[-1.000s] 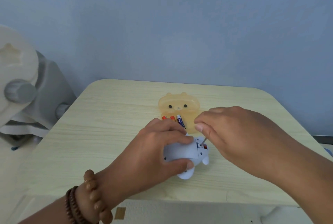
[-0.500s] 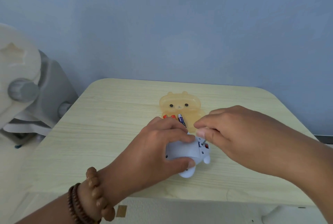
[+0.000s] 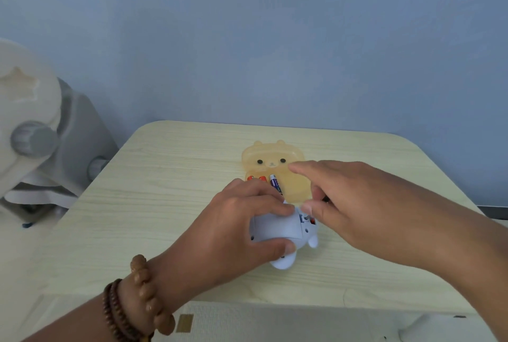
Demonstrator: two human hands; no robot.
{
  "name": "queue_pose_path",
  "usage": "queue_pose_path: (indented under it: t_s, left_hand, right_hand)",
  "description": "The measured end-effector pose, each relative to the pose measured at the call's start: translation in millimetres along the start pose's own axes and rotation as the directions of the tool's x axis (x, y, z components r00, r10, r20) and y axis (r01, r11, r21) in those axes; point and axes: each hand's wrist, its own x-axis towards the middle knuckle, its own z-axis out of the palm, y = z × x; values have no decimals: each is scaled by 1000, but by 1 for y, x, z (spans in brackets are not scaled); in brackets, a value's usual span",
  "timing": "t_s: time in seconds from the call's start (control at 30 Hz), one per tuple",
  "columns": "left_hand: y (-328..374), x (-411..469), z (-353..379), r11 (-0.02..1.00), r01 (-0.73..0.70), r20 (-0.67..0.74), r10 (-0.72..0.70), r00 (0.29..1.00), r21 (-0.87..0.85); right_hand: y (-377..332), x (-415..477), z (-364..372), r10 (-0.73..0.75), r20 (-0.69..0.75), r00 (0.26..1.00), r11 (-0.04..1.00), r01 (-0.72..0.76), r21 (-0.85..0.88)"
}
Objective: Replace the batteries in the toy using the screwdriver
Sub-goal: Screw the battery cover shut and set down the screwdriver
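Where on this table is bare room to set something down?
Bare: the table left of the left hand and orange case, and the far strip behind the case. Crowded: centre, where the right hand works at the toy.

Wall (image 3: 247, 39): plain blue-grey, soft even light. Table (image 3: 165, 176): pale wood-grain top, rounded far corners, close to the wall. Cream-and-grey plastic unit (image 3: 41, 121) off the table's left edge. Dark skirting strip (image 3: 494, 212) far right. Pale textured floor (image 3: 247, 322) below the near edge.
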Motion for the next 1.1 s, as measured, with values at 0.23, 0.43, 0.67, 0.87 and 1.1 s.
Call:
queue_pose_path:
  t_s: [0.23, 0.43, 0.67, 0.87, 1.1]
  left_hand:
    - [1, 0, 0, 1000, -1, 12, 1, 1000, 1]
    - [0, 1, -1, 1000, -3, 19, 3, 1000, 9]
    - [0, 0, 0, 1000, -7, 20, 6, 1000, 16]
    - [0, 0, -1, 1000, -6, 24, 6, 1000, 24]
    - [3, -1, -1, 999, -11, 33, 10, 999, 36]
  right_hand:
    - [2, 1, 3, 6, -5, 1000, 985, -6, -173]
    - [0, 2, 0, -19, 4, 1000, 998, 19, -64]
    - [5, 2, 5, 19, -58, 998, 987, -28, -157]
    - [6, 5, -1, 11, -17, 1000, 999, -12, -44]
    - [2, 0, 3, 30, -26, 999, 981, -34, -191]
